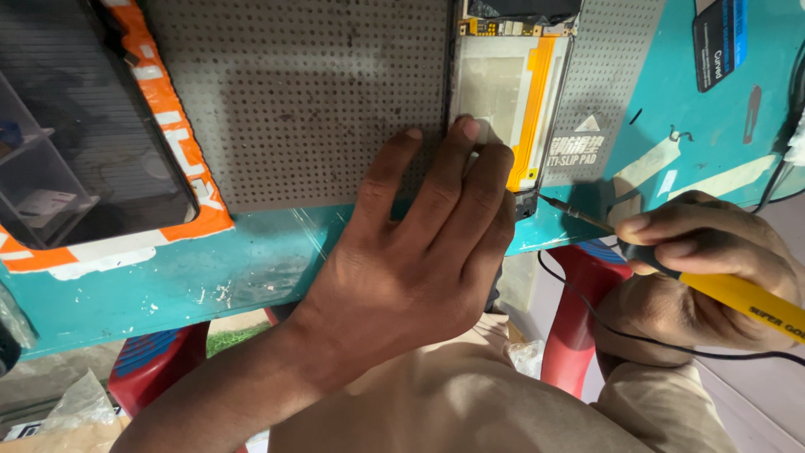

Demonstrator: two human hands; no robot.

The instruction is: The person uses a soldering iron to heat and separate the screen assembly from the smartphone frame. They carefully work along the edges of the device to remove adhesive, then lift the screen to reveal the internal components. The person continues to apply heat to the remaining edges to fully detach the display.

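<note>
From the head view we see the opened phone (510, 101) lying face-down on the grey perforated pad (310, 101), its back off, a pale panel and an orange flex strip bare. We take the phone as our landmark. The left hand (419, 243) lies flat with fingers spread, palm down; its fingertips (466, 130) press on the phone's near-left corner, and it clasps nothing. To the right of the phone, off the bench edge, the right hand (713, 260) is wrapped tight around a yellow-handled soldering iron (738, 294); the iron's thin metal tip (570, 208) points at the phone's near-right corner and stops just beside it. We cannot tell whether it touches. A black cord (587, 310) hangs below that hand. The pad sits on a teal bench (210, 268). Far left of the phone stands an orange-edged dark tray (180, 176). Beyond the phone's right side lies a dark card (719, 38).
</note>
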